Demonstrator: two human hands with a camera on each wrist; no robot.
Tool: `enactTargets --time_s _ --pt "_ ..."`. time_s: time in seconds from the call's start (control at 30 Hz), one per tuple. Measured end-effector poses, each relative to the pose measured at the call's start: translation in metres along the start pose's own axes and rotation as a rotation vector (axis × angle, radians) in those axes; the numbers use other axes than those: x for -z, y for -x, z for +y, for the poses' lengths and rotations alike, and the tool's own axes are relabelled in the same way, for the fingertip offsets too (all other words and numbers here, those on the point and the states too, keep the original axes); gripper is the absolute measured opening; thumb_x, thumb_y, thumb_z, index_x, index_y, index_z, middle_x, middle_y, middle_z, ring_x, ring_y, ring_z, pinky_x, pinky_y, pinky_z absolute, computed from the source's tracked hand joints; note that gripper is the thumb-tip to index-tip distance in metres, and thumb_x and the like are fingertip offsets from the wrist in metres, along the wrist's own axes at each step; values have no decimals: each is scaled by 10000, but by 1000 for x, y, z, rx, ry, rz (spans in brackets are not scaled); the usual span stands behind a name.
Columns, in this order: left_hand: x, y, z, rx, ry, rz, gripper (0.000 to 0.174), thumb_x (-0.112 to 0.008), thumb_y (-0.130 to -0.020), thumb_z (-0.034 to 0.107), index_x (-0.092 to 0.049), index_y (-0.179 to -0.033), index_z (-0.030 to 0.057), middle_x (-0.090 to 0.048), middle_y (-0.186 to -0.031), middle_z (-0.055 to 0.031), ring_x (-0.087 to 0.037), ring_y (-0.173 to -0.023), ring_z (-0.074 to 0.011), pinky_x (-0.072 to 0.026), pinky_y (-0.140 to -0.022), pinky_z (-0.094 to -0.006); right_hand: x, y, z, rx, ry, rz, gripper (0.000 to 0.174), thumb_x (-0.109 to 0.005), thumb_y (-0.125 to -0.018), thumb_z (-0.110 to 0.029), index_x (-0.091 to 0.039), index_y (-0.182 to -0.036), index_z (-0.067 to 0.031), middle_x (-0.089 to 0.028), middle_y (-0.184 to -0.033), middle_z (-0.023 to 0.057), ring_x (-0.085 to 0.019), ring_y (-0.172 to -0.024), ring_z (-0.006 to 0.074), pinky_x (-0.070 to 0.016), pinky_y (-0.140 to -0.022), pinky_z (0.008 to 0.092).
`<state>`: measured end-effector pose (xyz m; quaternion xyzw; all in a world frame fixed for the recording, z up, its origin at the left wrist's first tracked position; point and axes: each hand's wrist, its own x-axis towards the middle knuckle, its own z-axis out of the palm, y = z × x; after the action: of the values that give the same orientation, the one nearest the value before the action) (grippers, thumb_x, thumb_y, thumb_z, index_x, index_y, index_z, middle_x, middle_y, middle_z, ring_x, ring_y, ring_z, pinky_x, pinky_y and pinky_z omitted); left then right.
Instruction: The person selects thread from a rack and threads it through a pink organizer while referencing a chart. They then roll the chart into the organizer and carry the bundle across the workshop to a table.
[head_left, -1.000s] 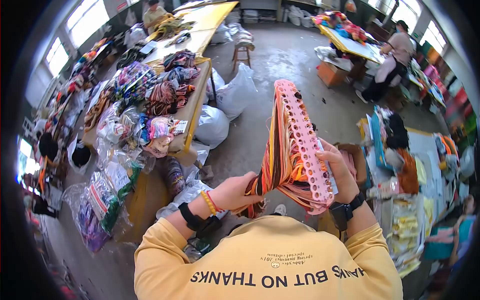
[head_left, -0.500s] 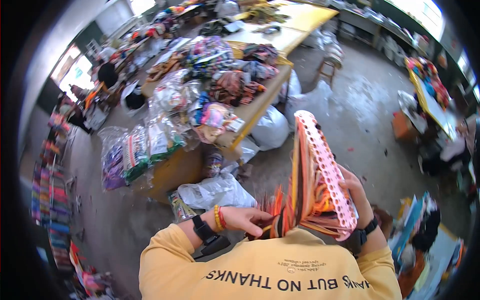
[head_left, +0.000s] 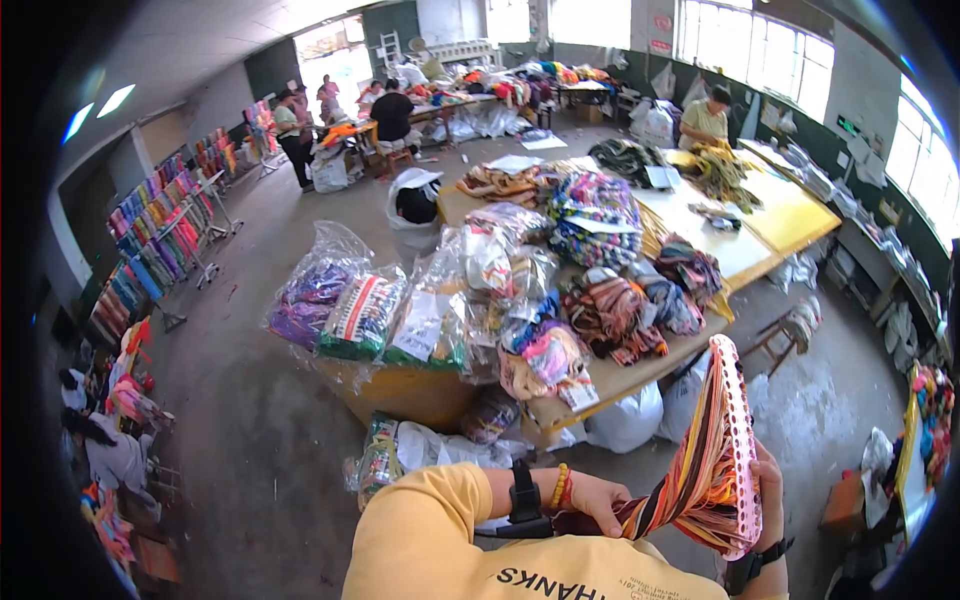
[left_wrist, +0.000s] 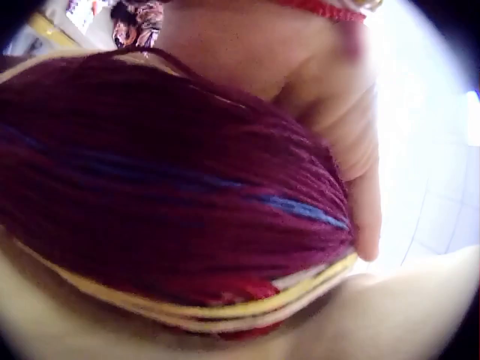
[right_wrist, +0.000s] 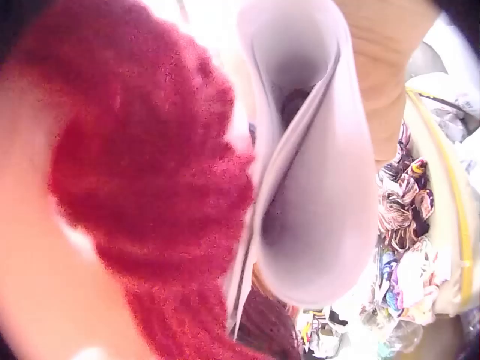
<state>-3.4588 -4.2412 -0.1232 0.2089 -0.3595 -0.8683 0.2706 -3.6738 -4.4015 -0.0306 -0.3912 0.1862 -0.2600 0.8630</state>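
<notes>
A pink perforated strip (head_left: 735, 450) stands tilted at the lower right of the head view, with orange, black and cream yarn strands (head_left: 690, 480) hanging from it. My right hand (head_left: 768, 495) grips the strip and its yarn from the right side. My left hand (head_left: 592, 500) holds the gathered end of the strands. In the left wrist view, a thick maroon bundle (left_wrist: 165, 180) with a blue streak lies in the left hand (left_wrist: 330, 97). The right wrist view shows red yarn (right_wrist: 157, 180) beside a curled white sheet (right_wrist: 322, 202), with the right hand (right_wrist: 382, 67) behind it.
A table (head_left: 590, 405) ahead carries yarn piles and bagged yarn (head_left: 365, 315). White bags (head_left: 625, 418) and a stool (head_left: 785, 340) stand on the floor beyond. Yarn racks (head_left: 165, 225) are at the left; people work farther back.
The head view has swung left, bringing the racks and far people into sight. The hands and the strip now appear lower and farther right in the picture, still held.
</notes>
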Motion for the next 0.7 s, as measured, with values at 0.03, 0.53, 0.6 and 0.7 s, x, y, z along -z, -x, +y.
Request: enactTargets --time_s 0.03,0.53,0.6,0.7 --pt "4 1 5 -79 26 53 567 -801 -647 214 -553 -1113 8 -626 -1016 -39 -587 -829 -92 -476 -731 -235 4 -15 -2 6 22 -20 567 -519 -731 -93 -359 -1245 87 -570 -1098 198 -631 -890 231 -533 -785 330" --pt "44 -44 105 -194 -1366 1540 434 -623 -797 299 -475 -1093 18 -571 -913 -167 -578 -847 -303 -454 -739 -367 41 -221 -69 -390 -28 -391 517 -441 -790 -71 -341 -1290 13 -543 -1161 157 -596 -971 242 -496 -858 359" --pt "48 -63 113 -210 -1578 1771 467 -627 -779 295 -472 -1124 21 -565 -950 -169 -560 -866 -311 -437 -759 -386 53 -252 -71 -493 -122 -489 506 -426 -810 -78 -332 -1299 9 -537 -1171 158 -595 -976 245 -493 -862 357" --pt "36 -81 127 -87 -1622 1877 489 -647 -762 302 -481 -1121 15 -565 -991 -165 -546 -881 -319 -427 -779 -387 52 -276 -81 -604 -154 -608 468 -389 -843 -113 -343 -1298 -18 -494 -1225 169 -559 -1039 284 -450 -925 432"
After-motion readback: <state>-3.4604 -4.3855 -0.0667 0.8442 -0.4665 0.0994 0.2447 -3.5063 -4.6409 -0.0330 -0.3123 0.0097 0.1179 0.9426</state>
